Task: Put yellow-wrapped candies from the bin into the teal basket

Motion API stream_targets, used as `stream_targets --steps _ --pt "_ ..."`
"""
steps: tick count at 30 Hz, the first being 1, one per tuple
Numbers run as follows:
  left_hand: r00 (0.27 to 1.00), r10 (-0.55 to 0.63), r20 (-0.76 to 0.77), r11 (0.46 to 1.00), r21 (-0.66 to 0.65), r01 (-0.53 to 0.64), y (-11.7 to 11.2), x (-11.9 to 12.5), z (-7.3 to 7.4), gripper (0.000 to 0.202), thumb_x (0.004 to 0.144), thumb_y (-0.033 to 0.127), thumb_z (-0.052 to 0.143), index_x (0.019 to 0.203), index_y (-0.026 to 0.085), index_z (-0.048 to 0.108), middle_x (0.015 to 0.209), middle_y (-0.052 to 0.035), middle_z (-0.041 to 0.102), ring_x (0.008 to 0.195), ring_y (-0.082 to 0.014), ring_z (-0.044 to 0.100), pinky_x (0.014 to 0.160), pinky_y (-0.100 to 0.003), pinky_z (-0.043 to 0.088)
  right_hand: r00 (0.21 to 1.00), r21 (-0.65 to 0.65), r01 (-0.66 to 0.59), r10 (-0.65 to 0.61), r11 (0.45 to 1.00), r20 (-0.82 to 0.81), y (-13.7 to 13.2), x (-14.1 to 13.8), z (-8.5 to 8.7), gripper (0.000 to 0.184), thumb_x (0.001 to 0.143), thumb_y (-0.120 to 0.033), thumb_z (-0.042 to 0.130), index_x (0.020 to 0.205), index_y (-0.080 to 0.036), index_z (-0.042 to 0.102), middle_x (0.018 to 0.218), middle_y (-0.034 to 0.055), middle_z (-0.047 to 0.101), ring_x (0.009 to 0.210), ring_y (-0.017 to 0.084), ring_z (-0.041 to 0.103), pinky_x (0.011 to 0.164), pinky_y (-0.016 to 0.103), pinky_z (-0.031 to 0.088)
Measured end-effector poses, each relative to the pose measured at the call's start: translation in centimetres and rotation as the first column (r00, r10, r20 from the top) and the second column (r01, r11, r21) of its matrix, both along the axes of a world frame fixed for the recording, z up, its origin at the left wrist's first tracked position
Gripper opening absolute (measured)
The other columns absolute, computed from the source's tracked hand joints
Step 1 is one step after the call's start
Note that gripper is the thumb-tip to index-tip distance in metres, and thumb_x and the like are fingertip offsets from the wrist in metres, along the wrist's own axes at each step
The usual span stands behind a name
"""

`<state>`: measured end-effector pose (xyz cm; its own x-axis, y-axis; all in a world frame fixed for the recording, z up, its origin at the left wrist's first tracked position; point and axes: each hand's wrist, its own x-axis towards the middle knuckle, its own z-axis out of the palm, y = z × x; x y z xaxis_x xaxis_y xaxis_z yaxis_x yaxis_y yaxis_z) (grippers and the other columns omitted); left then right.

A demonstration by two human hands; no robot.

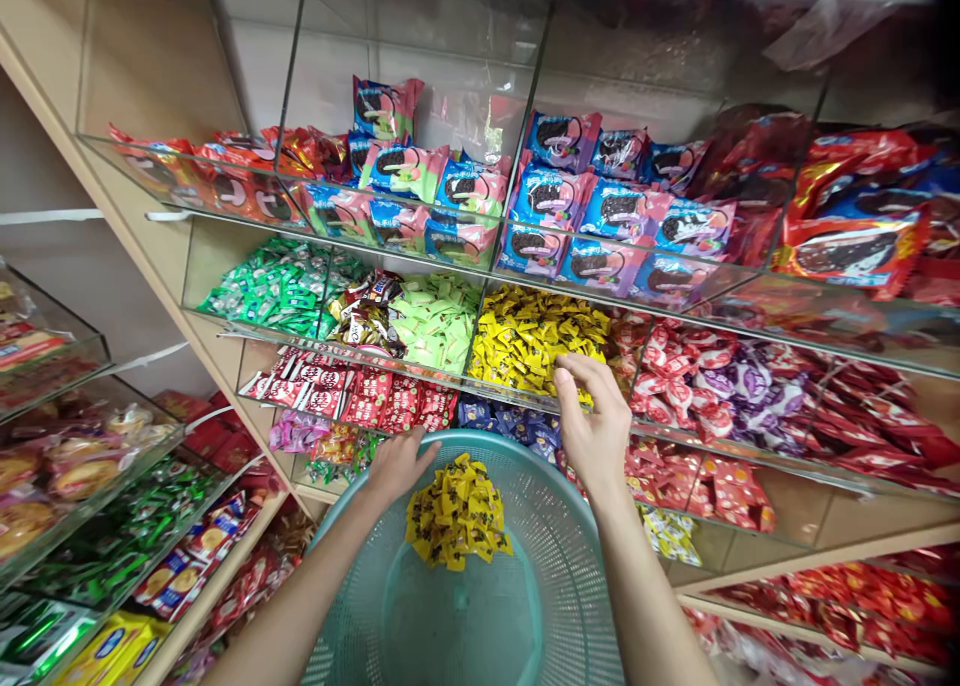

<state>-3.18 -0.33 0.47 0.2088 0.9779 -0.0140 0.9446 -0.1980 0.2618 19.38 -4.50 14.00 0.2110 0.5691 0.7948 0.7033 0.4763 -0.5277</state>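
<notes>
My right hand (596, 421) is raised in front of the bin of yellow-wrapped candies (525, 341), with thumb and fingers curved and a gap between them. Yellow shows through that gap, and I make out nothing held. My left hand (397, 466) lies at the far left rim of a green plastic basket (555, 596), fingers stretched out and empty. Inside the basket, a heap of yellow-wrapped candies (459, 514) rests against the far side. Part of the basket floor shows bare below the heap.
Clear-fronted shelves rise ahead. Blue and pink cookie packs (547, 201) fill the upper tier. Beside the yellow bin are pale green candies (435, 321) and red and purple candies (720, 381). A wooden post (172, 296) slants at left, near another rack of snacks (112, 516).
</notes>
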Motion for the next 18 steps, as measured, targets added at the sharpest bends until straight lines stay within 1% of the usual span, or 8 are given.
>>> stream_targets --steps 3,5,6,8,10,12,14,18 --pt "1.0 0.005 -0.004 1.0 0.0 -0.005 0.1 0.0 -0.2 0.05 0.086 0.057 0.024 0.106 0.02 0.052 0.089 -0.0083 0.067 0.082 -0.0223 0.062 0.068 -0.028 0.04 0.995 0.006 -0.098 0.098 0.995 -0.001 -1.0 -1.3 0.8 0.018 0.085 -0.028 0.049 0.093 -0.02 0.063 0.098 0.007 0.063 0.095 0.018 0.057 0.086 0.038 0.045" --pt "1.0 0.002 -0.005 1.0 0.017 -0.002 0.1 0.0 -0.3 0.049 0.086 0.057 0.025 0.105 0.02 0.052 0.089 -0.0086 0.067 0.082 -0.0228 0.062 0.068 -0.029 0.041 0.968 -0.084 -0.25 0.252 0.965 0.005 -1.4 -2.3 0.9 0.018 0.086 -0.027 0.048 0.085 -0.02 0.064 0.091 0.0054 0.064 0.088 0.016 0.059 0.08 0.034 0.047" --pt "1.0 -0.002 -0.004 1.0 0.025 0.002 0.1 0.0 -0.4 0.049 0.086 0.057 0.025 0.104 0.02 0.052 0.089 -0.0086 0.067 0.083 -0.0229 0.062 0.068 -0.029 0.041 0.938 -0.16 -0.34 0.346 0.927 0.009 -1.5 -2.8 0.7 0.021 0.087 -0.028 0.046 0.081 -0.02 0.064 0.087 0.0047 0.064 0.083 0.015 0.059 0.077 0.031 0.047" --pt "1.0 -0.006 0.003 1.0 0.029 0.006 0.1 0.0 -0.4 0.049 0.087 0.057 0.024 0.102 0.02 0.052 0.09 -0.0085 0.067 0.083 -0.0225 0.062 0.068 -0.028 0.04 0.854 -0.349 -0.481 0.52 0.804 0.02 -1.2 -3.5 -0.2 0.029 0.089 -0.032 0.042 0.074 -0.019 0.063 0.08 0.0033 0.063 0.076 0.014 0.058 0.071 0.027 0.046" --pt "1.0 -0.006 0.009 1.0 0.02 0.006 0.0 0.0 -0.3 0.048 0.087 0.055 0.025 0.102 0.02 0.053 0.09 -0.0083 0.067 0.083 -0.022 0.063 0.068 -0.028 0.04 0.773 -0.531 -0.522 0.634 0.668 0.038 -0.6 -3.9 -1.7 0.035 0.089 -0.037 0.04 0.068 -0.019 0.061 0.073 0.0013 0.06 0.068 0.012 0.055 0.066 0.025 0.043" --pt "1.0 -0.005 0.005 1.0 0.014 0.005 0.0 0.1 -0.1 0.046 0.087 0.054 0.025 0.104 0.02 0.052 0.091 -0.0082 0.067 0.083 -0.0219 0.063 0.068 -0.028 0.041 0.718 -0.683 -0.48 0.694 0.551 0.055 0.1 -4.0 -3.6 0.038 0.088 -0.039 0.04 0.061 -0.018 0.057 0.061 -0.0017 0.054 0.059 0.01 0.049 0.058 0.023 0.039" --pt "1.0 -0.006 -0.005 1.0 0.014 0.006 0.0 0.1 0.1 0.046 0.088 0.054 0.025 0.105 0.02 0.052 0.092 -0.0081 0.066 0.083 -0.0221 0.063 0.068 -0.028 0.041 0.693 -0.797 -0.404 0.719 0.448 0.053 0.7 -3.9 -5.5 0.04 0.085 -0.04 0.044 0.054 -0.017 0.051 0.052 -0.0041 0.043 0.051 0.008 0.039 0.05 0.021 0.032" --pt "1.0 -0.012 -0.016 1.0 0.027 0.012 0.0 0.1 0.0 0.048 0.087 0.056 0.024 0.107 0.022 0.052 0.094 -0.0079 0.066 0.085 -0.0223 0.062 0.07 -0.028 0.041 0.672 -0.924 -0.286 0.741 0.255 -0.004 1.3 -3.5 -8.4 0.041 0.079 -0.04 0.05 0.047 -0.016 0.041 0.048 -0.0057 0.029 0.047 0.006 0.027 0.043 0.021 0.021"
